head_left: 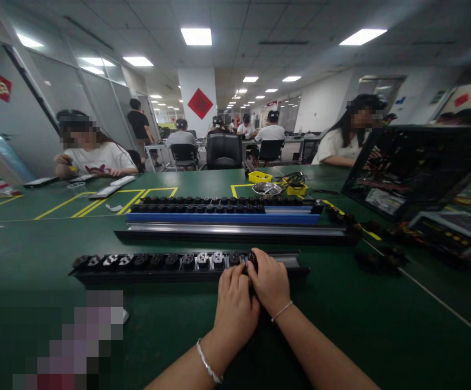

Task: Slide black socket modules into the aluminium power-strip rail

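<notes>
A black channel strip [150, 275] lies across the green table, with a row of black sockets [171, 261] set in it. My right hand [271, 277] is closed on a black socket [253, 259] near the strip's right part. Beside it, my left hand [237, 300] rests against the strip's front edge, its fingers bent together by the same socket; what they hold, if anything, is hidden. To the right of my hands the channel shows its bare grey inside.
Beyond lie another long channel [227, 230] and a blue strip [219, 218] with socket rows. Loose black parts [384, 260], a metal bowl [267, 188], yellow trays [260, 176] and an open computer case [418, 168] stand right and behind. People sit across the table.
</notes>
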{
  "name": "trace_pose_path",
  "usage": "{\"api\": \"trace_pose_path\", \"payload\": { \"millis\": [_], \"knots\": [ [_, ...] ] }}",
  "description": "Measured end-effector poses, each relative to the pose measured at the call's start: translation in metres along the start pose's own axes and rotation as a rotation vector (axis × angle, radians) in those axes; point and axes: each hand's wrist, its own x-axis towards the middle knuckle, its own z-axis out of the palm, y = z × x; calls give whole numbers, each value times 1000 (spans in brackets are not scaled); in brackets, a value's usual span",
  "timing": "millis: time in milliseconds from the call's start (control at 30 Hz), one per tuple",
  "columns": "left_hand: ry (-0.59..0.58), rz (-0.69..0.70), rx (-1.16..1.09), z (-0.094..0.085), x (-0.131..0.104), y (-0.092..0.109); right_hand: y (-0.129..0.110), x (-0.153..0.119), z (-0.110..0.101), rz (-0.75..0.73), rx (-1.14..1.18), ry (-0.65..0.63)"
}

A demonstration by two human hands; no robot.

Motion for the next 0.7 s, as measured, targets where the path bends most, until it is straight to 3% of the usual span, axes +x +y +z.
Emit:
{"api": "trace_pose_path", "payload": {
  "millis": [700],
  "knots": [
    [-36, -17, 22, -1, 0, 0, 11, 0, -1, 26, 32, 30]
  ]
}}
